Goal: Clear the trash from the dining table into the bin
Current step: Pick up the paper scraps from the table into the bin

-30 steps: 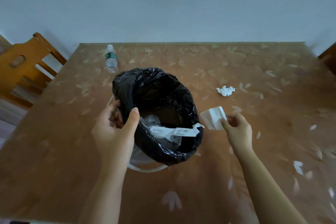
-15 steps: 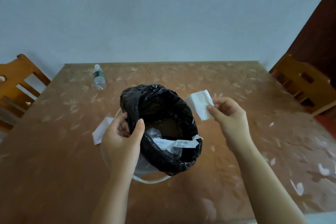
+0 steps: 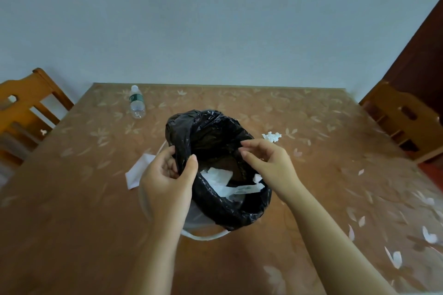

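The left hand (image 3: pixel 167 182) is pinching the rim of the black plastic-lined bin (image 3: pixel 230 211), standing on the brown leaf-patterned table (image 3: pixel 84 211), between thumb and fingers, while the right hand (image 3: pixel 268 165) is hovering over its mouth, fingers loosely spread and empty (a flat white tissue (image 3: pixel 217 175) is lying inside).

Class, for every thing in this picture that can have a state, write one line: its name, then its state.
Bin liner: open, white paper inside.
Left hand: grips the liner's rim.
Right hand: empty, over the liner's mouth.
Bottle: upright, capped.
Crumpled tissue: on the table.
Flat paper: on the table, partly hidden.
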`<action>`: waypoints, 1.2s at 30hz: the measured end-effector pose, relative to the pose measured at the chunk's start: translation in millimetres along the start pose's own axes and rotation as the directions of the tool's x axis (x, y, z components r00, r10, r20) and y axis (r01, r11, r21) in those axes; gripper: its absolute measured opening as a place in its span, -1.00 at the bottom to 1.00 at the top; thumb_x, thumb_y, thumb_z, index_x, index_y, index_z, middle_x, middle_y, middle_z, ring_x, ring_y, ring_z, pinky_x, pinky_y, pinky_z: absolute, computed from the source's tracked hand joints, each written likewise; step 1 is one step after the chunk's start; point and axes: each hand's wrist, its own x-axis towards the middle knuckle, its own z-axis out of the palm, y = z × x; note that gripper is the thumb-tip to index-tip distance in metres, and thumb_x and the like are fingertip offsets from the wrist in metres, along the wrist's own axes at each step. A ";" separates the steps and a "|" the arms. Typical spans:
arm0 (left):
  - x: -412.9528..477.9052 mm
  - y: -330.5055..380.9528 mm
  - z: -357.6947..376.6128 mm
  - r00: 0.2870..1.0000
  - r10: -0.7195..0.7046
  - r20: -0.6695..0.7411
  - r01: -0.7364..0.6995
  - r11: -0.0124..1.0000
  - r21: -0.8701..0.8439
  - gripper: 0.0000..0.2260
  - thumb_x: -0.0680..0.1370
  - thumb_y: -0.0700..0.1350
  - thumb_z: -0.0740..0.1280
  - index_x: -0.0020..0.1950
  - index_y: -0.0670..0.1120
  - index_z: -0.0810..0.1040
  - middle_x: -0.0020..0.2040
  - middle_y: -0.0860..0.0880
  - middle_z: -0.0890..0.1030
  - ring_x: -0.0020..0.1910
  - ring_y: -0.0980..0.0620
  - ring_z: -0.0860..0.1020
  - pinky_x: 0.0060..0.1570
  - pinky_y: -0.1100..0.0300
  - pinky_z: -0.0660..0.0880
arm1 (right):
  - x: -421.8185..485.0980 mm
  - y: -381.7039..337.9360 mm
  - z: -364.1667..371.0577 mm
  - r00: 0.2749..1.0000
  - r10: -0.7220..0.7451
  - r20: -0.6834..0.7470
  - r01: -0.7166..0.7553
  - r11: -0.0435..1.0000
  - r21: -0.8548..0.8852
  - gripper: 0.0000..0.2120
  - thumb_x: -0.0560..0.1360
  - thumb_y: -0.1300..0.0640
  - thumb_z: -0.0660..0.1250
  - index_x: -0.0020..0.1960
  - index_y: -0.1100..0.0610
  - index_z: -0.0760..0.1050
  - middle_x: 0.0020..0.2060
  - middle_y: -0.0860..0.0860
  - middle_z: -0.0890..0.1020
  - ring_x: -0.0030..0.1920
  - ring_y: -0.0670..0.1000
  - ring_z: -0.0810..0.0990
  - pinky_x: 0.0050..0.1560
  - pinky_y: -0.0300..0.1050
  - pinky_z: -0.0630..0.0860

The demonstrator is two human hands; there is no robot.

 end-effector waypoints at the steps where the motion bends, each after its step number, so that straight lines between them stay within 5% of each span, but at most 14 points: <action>1: 0.8 0.2 2.3 1.000 0.008 -0.003 -0.008 1.000 0.016 -0.81 0.27 0.19 0.35 -0.20 0.48 0.47 -0.35 0.39 0.52 -0.32 0.17 0.52 -0.16 0.01 0.56 | 2.9 6.1 -4.7 1.000 0.006 -0.017 -0.007 1.000 -0.021 -0.85 0.44 0.17 0.35 -0.01 0.01 0.57 -0.15 -0.09 0.68 -0.14 -0.09 0.61 -0.12 -0.21 0.53; 7: 7.9 0.0 23.0 0.998 0.062 0.003 -0.062 0.994 0.090 -0.80 0.29 0.14 0.34 -0.20 0.46 0.47 -0.35 0.20 0.53 -0.33 0.09 0.50 -0.24 0.00 0.56 | 26.0 52.4 -37.2 0.991 0.030 -0.129 -0.042 0.995 -0.093 -0.85 0.44 0.16 0.35 -0.17 -0.10 0.54 -0.24 -0.21 0.61 -0.27 -0.33 0.53 -0.27 -0.53 0.39; 10: 18.9 1.1 40.1 0.998 0.070 0.011 -0.070 0.994 0.079 -0.84 0.32 0.06 0.36 -0.20 0.36 0.53 -0.38 0.13 0.53 -0.40 0.18 0.45 -0.33 0.18 0.46 | 47.6 84.1 -53.1 0.978 0.082 -0.189 -0.103 0.989 -0.103 -0.91 0.44 0.17 0.35 -0.12 -0.01 0.55 -0.22 -0.18 0.61 -0.19 -0.23 0.55 -0.22 -0.41 0.43; 15: 40.2 -1.4 71.7 0.997 0.074 0.020 -0.076 0.980 0.182 -0.86 0.35 0.06 0.34 -0.12 0.14 0.58 -0.30 -0.05 0.60 -0.29 -0.03 0.55 -0.25 -0.06 0.55 | 93.2 145.6 -70.7 0.955 0.171 -0.242 -0.204 0.972 -0.120 -0.92 0.45 0.17 0.31 -0.08 0.06 0.55 -0.20 -0.07 0.61 -0.16 -0.06 0.55 -0.13 -0.14 0.44; 23: 78.1 -18.1 116.8 0.996 0.089 0.007 -0.089 0.981 0.175 -0.91 0.36 0.02 0.35 -0.22 0.24 0.55 -0.39 0.10 0.52 -0.39 0.14 0.46 -0.36 0.27 0.42 | 162.2 221.0 -65.8 0.946 0.238 -0.218 -0.277 0.946 -0.167 -0.90 0.44 0.18 0.28 -0.08 0.07 0.54 -0.18 -0.04 0.59 -0.14 -0.06 0.52 -0.15 -0.17 0.34; 27: 93.9 -28.3 137.7 0.993 0.117 -0.003 -0.115 0.985 0.130 -0.88 0.37 -0.04 0.36 -0.22 0.22 0.56 -0.39 -0.03 0.51 -0.40 0.10 0.43 -0.37 0.31 0.40 | 193.5 247.2 -61.1 0.943 0.217 -0.254 -0.274 0.937 -0.216 -0.84 0.46 0.14 0.28 0.02 0.11 0.53 0.01 0.05 0.59 -0.03 -0.01 0.53 -0.06 -0.15 0.35; 36: 104.7 -52.2 147.6 0.993 0.114 -0.035 -0.114 0.993 -0.004 -0.79 0.34 -0.06 0.39 -0.20 0.29 0.59 -0.42 0.25 0.51 -0.38 0.24 0.45 -0.30 0.40 0.43 | 230.7 290.2 -64.0 0.948 0.241 -0.208 -0.306 0.870 -0.386 -0.73 0.43 0.21 0.26 0.12 0.17 0.49 0.06 0.18 0.53 0.06 0.18 0.48 -0.04 0.01 0.39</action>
